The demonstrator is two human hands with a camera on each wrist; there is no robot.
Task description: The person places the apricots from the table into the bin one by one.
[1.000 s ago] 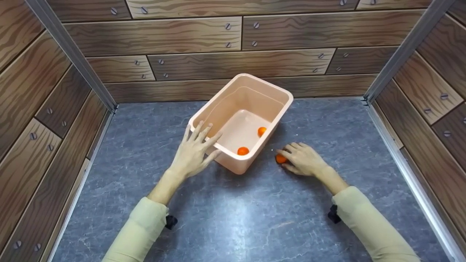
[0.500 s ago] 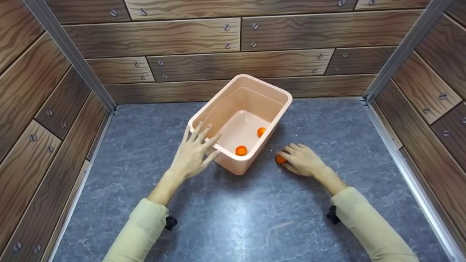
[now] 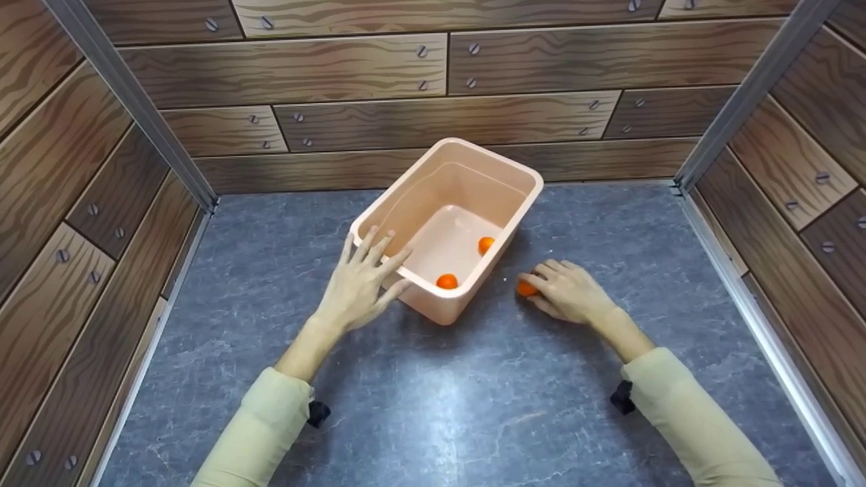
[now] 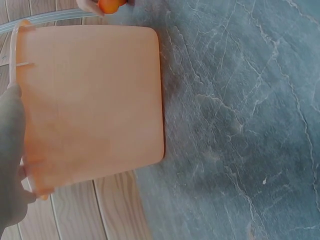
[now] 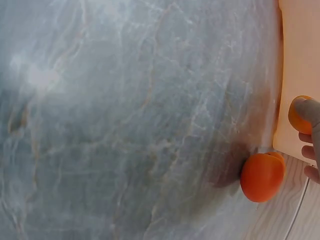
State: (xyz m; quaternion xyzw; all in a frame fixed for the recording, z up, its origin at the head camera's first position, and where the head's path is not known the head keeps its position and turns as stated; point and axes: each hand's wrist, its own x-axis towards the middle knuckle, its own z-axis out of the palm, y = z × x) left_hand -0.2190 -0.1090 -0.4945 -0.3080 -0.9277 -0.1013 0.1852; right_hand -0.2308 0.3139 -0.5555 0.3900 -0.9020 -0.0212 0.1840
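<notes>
My left hand (image 3: 352,287) rests with straight, spread fingers across the near left rim of a peach plastic bin (image 3: 467,152). In the left wrist view the bin's outer wall (image 4: 95,100) fills the left half. Two orange-red tomatoes lie inside on its floor: one tomato (image 3: 446,281) by the near wall, another tomato (image 3: 486,245) by the right wall. To the right of the bin, my right hand (image 3: 572,291) pinches a tomato (image 5: 299,116) between thumb and fingers. A further tomato (image 5: 262,177) shows below that hand in the right wrist view, with an orange shape partly hidden behind it.
Grey marbled tabletop (image 3: 433,406) lies under everything. A wood-plank back wall (image 3: 365,122) stands close behind the bin. Plank side walls (image 3: 88,203) with metal edge strips bound the left and right.
My right hand has shifted slightly right and away from me with the tomato in its fingers. The near tomato in the bin has rolled slightly left. My left hand stays on the rim.
</notes>
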